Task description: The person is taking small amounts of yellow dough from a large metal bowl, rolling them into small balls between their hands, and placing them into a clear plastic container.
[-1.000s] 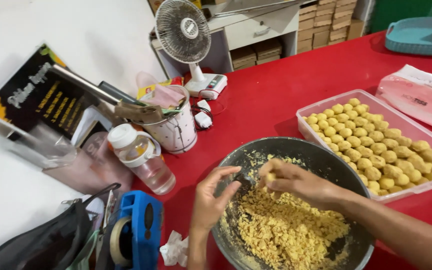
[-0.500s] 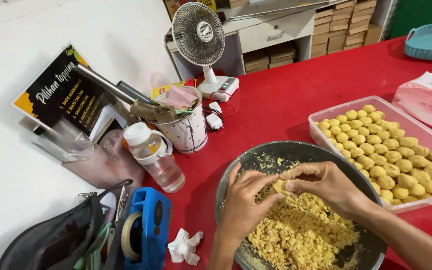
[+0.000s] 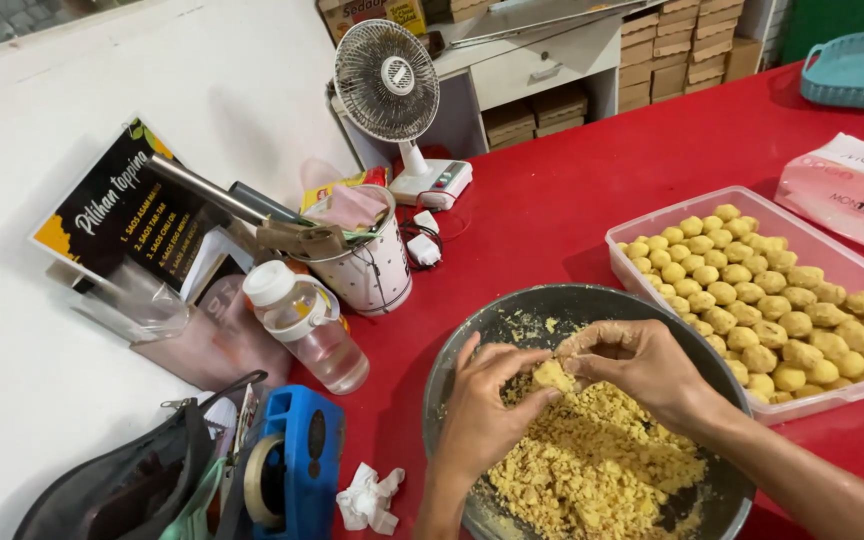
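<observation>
Both hands work over a round metal bowl [image 3: 482, 320] of crumbly yellow dough [image 3: 602, 470] on the red table. My left hand [image 3: 487, 405] and my right hand [image 3: 637, 365] meet at the bowl's middle, fingers pinched together around a small lump of dough [image 3: 552, 375]. To the right stands a clear plastic tray [image 3: 642, 215] filled with several rows of small yellow dough balls [image 3: 752, 290].
A small white desk fan [image 3: 392, 90], a spotted white cup stuffed with packets [image 3: 377, 270], a clear bottle with a white cap [image 3: 307, 325], a blue tape dispenser [image 3: 292, 470], a crumpled tissue [image 3: 367, 495], a pink tissue pack [image 3: 852, 190] and a teal tray [image 3: 857, 70] surround the bowl.
The two hands have drawn closer together over the bowl and now pinch one lump of dough between them. The view has shifted slightly.
</observation>
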